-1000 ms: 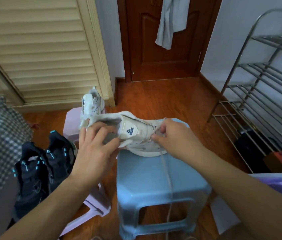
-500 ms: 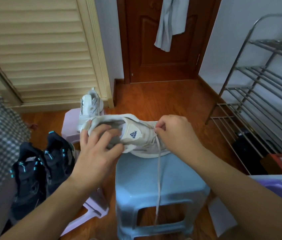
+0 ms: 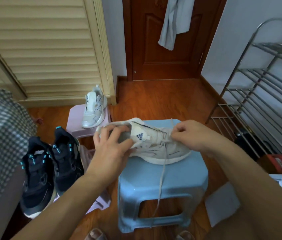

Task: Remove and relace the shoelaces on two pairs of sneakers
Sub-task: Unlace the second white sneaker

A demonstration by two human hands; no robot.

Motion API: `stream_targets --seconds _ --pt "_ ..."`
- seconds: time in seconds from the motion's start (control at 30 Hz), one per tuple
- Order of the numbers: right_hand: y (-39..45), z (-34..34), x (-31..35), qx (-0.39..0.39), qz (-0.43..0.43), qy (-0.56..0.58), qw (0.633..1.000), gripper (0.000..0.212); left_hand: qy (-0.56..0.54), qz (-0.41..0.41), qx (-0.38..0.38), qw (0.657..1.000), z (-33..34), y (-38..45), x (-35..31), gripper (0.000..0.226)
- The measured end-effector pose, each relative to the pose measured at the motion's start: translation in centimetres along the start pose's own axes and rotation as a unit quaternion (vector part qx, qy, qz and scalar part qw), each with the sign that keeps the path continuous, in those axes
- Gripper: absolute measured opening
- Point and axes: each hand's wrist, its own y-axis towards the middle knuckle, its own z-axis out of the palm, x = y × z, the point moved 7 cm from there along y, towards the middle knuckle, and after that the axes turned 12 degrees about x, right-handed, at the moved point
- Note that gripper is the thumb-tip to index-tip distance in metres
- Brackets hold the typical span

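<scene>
A white sneaker [image 3: 155, 144] lies on its side on top of a pale blue plastic stool [image 3: 162, 184], its opening turned toward the person and its toe pointing to the right. The left hand [image 3: 110, 146] grips the heel end, with the fingers curled over the collar and reaching into the opening. The right hand [image 3: 191, 134] sits over the lacing area with fingers and thumb curled together, pinching the shoelace [image 3: 161, 177] at what looks like an upper eyelet, though the exact eyelet is hidden by the fingers. From there one loose length of the lace drops down across the sole, over the stool's seat and past its front edge toward the wooden floor [image 3: 162, 101].

The matching white sneaker [image 3: 93, 108] stands upright on a pink stool [image 3: 75, 122] behind and to the left. A pair of black sneakers [image 3: 50, 168] with teal accents rests side by side, lower left, near a checked cloth [image 3: 0, 129]. A metal shoe rack [image 3: 264, 94] stands along the right wall, and a grey garment [image 3: 174, 19] hangs on the dark wooden door [image 3: 154, 49].
</scene>
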Motion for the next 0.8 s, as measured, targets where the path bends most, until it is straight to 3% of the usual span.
stream_targets --seconds 0.07,0.2,0.33,0.57,0.63,0.7,0.77,0.8 --pt "-0.5 -1.0 1.1 -0.07 -0.058 -0.02 0.996 0.007 -0.01 0.019 0.001 1.0 -0.6 -0.7 -1.5 0.005" --pt "0.2 2.1 1.0 0.023 -0.039 -0.189 0.981 0.027 -0.06 0.024 0.037 0.997 -0.8 -1.7 -1.4 0.027" --pt "1.4 2.2 -0.2 -0.01 0.006 -0.115 0.993 0.023 -0.07 0.038 0.061 0.995 0.2 -1.9 -0.3 0.028" --pt "1.8 2.5 0.4 -0.013 0.002 -0.176 0.984 0.009 0.003 0.031 0.06 0.998 1.0 -2.2 -0.7 0.026" --pt "1.7 2.2 -0.4 0.012 0.026 -0.07 0.997 0.01 0.012 0.032 0.067 0.997 1.3 -2.2 -0.7 0.025" --pt "1.3 1.3 -2.3 0.008 0.072 0.167 0.983 0.007 0.023 0.02 0.074 0.997 1.3 -2.2 -0.8 0.018" --pt "0.5 0.9 -4.7 -0.006 0.119 0.421 0.899 0.006 0.04 -0.008 0.084 0.996 1.2 -2.1 -0.9 0.019" --pt "0.3 1.1 -5.6 -0.008 0.135 0.474 0.87 0.006 0.044 -0.025 0.095 0.994 1.3 -2.1 -1.0 0.02"
